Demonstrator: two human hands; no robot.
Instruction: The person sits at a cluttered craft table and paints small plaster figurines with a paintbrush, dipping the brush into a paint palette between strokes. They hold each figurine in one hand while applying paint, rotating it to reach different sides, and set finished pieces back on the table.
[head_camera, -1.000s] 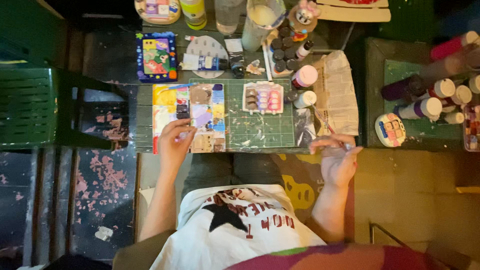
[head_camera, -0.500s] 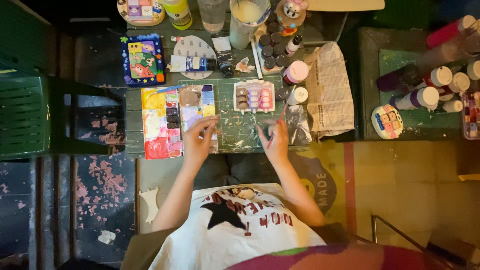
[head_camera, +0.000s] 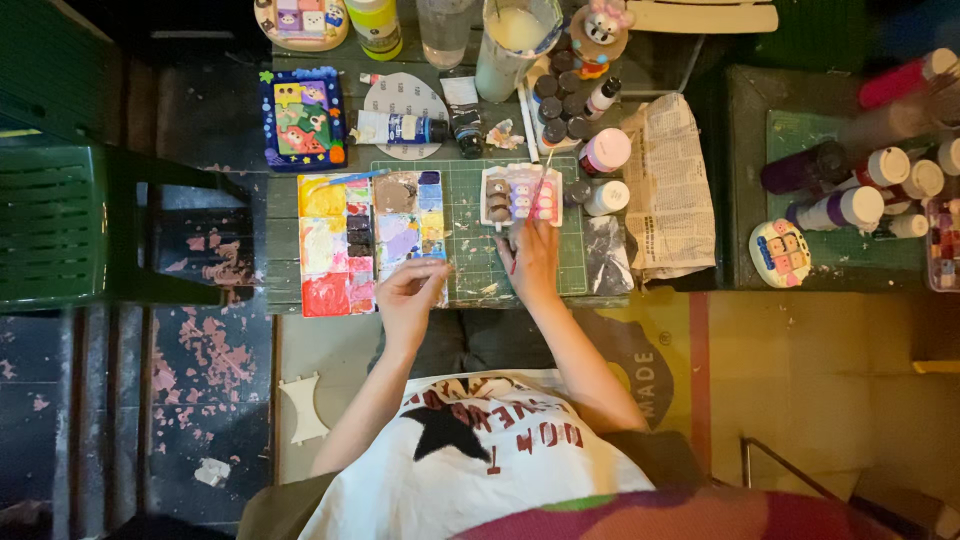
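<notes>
Cluttered green cutting mat (head_camera: 470, 245) on a paint-crowded bench. Right hand (head_camera: 533, 262) pinches a thin brush (head_camera: 541, 190), tip on the small pink-painted figure tray (head_camera: 520, 195). Left hand (head_camera: 410, 295) rests loosely curled, holding nothing, at the colourful palette (head_camera: 370, 240). Risk: sleeve or wrist smearing wet paint; nearby bottles (head_camera: 605, 150) could tip.

I see bare cutting mat (head_camera: 470, 250) between paint palette (head_camera: 370, 240) and pink piece (head_camera: 520, 195); bottles (head_camera: 565, 105) crowd behind.

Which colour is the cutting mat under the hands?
Green with a pale grid, in the head view: mat.
</notes>
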